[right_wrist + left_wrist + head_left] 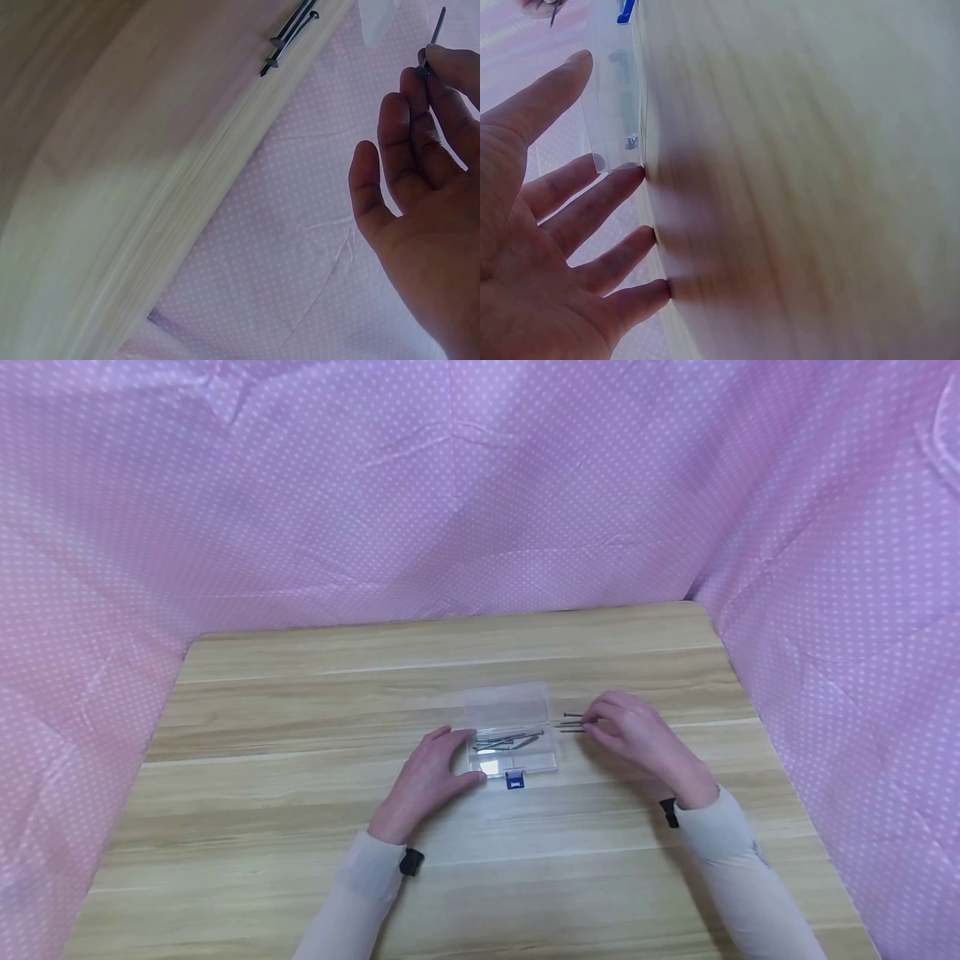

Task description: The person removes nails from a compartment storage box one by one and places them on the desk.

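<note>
Head view: clear box (512, 737) holds nails (507, 742).

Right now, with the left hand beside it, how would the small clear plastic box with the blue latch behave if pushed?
The small clear plastic box with the blue latch looks thin-walled and light, so it would probably slide easily on the smooth wooden table. The thin dark metal nails inside lie loose and would likely shift and rattle. Its open lid might wobble.

One clear box (512, 727), three loose nails (291, 34), two hands (424, 777).
</note>
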`<control>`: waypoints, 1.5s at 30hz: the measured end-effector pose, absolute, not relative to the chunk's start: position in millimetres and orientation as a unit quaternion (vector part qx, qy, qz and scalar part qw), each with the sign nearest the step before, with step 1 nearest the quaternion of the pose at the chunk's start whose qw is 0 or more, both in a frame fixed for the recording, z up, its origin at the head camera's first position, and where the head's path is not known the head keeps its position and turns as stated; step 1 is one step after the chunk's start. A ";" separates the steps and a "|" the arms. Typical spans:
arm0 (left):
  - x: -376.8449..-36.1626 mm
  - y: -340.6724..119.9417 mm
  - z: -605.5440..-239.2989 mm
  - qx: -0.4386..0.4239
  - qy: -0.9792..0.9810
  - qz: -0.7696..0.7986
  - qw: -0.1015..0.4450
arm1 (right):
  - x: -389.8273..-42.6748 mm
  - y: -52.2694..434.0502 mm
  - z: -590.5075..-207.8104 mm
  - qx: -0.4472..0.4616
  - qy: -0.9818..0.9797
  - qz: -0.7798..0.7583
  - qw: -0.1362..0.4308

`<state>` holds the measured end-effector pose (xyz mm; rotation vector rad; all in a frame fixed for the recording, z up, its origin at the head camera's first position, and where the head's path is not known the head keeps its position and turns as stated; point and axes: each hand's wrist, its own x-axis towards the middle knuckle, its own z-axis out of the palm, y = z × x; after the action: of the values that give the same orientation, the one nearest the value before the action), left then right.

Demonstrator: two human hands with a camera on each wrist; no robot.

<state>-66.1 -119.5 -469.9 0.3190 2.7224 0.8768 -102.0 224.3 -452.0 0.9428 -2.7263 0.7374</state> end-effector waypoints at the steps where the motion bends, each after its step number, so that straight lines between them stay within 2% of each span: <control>1: -66.2 -119.8 -470.0 0.110 0.938 0.303 0.132 | -101.8 225.3 -452.6 0.316 -0.912 0.247 0.084; 7: -66.5 -120.8 -471.6 0.115 0.938 0.299 0.129 | -100.8 230.9 -455.6 0.316 -0.911 0.245 0.102; 17: -65.6 -120.9 -471.0 0.114 0.937 0.303 0.127 | -98.3 235.2 -457.4 0.313 -0.914 0.240 0.100; 45: -65.6 -121.5 -470.2 0.115 0.938 0.301 0.130 | -99.7 236.7 -466.4 0.295 -0.931 0.213 0.038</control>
<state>-65.6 -121.5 -470.2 0.3342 2.7236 0.8753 -99.7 236.7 -466.4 0.9042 -2.8562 0.6526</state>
